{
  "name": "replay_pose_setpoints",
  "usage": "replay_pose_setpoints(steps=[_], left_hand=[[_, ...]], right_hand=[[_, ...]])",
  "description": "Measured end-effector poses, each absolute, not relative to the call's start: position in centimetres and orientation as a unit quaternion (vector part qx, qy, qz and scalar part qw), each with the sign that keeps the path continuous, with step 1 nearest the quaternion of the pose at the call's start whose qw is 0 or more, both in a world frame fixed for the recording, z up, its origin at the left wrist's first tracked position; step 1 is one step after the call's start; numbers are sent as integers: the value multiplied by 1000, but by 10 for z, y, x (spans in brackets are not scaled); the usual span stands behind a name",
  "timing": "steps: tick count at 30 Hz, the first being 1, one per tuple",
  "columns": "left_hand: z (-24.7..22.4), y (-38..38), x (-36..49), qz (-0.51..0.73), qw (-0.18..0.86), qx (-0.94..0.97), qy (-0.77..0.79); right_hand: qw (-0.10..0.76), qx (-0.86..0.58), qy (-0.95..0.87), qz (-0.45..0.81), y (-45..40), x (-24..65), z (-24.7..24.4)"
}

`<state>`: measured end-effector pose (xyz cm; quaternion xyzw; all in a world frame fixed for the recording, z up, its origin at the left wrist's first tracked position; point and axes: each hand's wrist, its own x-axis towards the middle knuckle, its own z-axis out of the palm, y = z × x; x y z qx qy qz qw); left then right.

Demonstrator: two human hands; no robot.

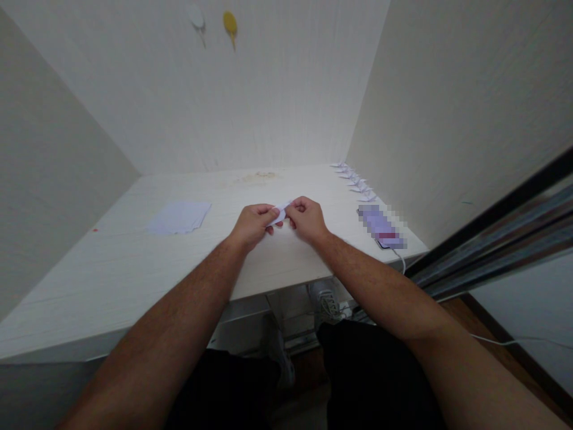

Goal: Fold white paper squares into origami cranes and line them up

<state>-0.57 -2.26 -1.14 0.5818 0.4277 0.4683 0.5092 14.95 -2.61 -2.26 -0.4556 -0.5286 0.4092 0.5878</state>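
A small folded piece of white paper is held just above the white desk, between my two hands. My left hand pinches its left end, thumb on top and fingers beneath. At the other end, my right hand grips the paper between thumb and curled fingers. Parts of the paper are hidden by the fingertips, so its exact folded shape is hard to make out. Off to the left lies a loose stack of white paper sheets. Several folded white paper figures, shaped like cranes, line the desk's right edge.
A phone, blurred out, lies on the right of the white desk with a white cable running off the edge. Walls enclose the desk at back and sides. A yellow hook and a white hook are on the back wall.
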Motion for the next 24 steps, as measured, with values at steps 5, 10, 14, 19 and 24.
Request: replay_pose_setpoints(steps=[5, 10, 14, 19, 24], left_hand=[[-13, -22, -6, 459, 515, 585, 426], [-10, -25, -4, 466, 520, 575, 426], [-11, -24, -4, 468, 512, 578, 429], [-11, -23, -4, 469, 491, 579, 451], [-7, -26, -2, 480, 459, 584, 466]], right_hand=[[612, -412, -513, 439, -24, 149, -22], [630, -409, -519, 408, -25, 148, -23], [643, -408, -529, 374, -27, 148, -23], [643, -429, -512, 374, -28, 149, -19], [613, -425, -494, 447, -30, 148, -15]])
